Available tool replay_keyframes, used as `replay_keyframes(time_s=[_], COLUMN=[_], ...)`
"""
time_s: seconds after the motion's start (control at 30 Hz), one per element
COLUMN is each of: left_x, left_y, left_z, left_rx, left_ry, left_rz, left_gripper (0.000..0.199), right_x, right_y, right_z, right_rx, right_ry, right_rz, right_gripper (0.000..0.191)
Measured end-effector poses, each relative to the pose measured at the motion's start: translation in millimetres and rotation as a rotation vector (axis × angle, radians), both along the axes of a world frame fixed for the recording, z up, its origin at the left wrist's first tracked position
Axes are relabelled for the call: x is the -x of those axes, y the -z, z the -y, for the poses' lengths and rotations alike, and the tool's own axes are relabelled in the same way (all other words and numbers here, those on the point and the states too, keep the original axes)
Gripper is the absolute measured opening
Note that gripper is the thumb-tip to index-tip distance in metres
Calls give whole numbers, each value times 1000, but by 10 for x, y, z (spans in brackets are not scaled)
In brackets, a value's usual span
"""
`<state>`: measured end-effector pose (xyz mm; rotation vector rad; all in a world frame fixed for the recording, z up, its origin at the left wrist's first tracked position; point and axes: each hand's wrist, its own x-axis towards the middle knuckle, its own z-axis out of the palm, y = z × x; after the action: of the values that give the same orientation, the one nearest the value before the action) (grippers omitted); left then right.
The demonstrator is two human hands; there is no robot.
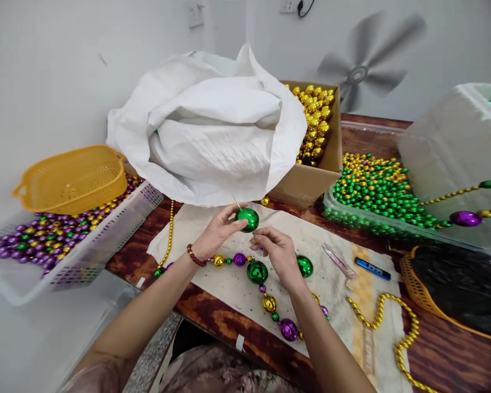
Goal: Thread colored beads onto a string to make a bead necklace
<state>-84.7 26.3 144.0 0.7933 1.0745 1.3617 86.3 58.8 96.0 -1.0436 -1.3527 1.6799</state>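
1. Left forearm (pixel 147 312), bare: reaches diagonally up from lower left.
2. Left hand (pixel 216 232): grips between thumb and curled fingers.
3. Right forearm (pixel 325 333), bare: slants up and inward from lower right.
4. Right hand (pixel 276 250): fingers bend, tips gather near the left thumb (pixel 238 225).

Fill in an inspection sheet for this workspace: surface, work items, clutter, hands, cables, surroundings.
Surface: wooden table, partly covered by a pale cloth.
Work items: green ball, held; mixed-colour bead string, on the cloth.
Clutter: tweezers-like tool, blue tool and gold bead strand at right.
Hands: left hand grips the ball; right hand close by, fingertips bunched, contents unclear.
Cables: black cord at a wall outlet.
Surroundings: white sack, cardboard box, fan.
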Motion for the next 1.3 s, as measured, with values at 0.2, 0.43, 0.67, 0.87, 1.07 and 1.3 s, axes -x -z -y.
replay_keyframes(time_s=[0.2, 0.43, 0.67, 0.87, 1.07, 1.3], left_x=[453, 731, 680, 715, 534, 387], left_y=[116, 522, 541, 560, 441, 344], left_z=[119, 319, 288, 245, 91, 74], left_rx=[57, 201, 287, 232, 113, 19], left_ry=[-2, 495, 579, 301, -165, -176], left_rz=[-282, -1316, -1346, -1191, -177, 404], left_gripper=[24, 9, 11, 3, 26, 26], right_x=[-87, -212, -176, -166, -167, -248], right_y=[28, 132, 192, 213, 200, 183], right_z=[-68, -50, -19, -19, 76, 140], right_rx=[50, 60, 58, -12, -62, -160], right_ry=[44, 77, 89, 71, -26, -68], right_rz=[-75, -67, -56, -3, 72, 128], right_gripper=[24, 23, 23, 23, 26, 26])
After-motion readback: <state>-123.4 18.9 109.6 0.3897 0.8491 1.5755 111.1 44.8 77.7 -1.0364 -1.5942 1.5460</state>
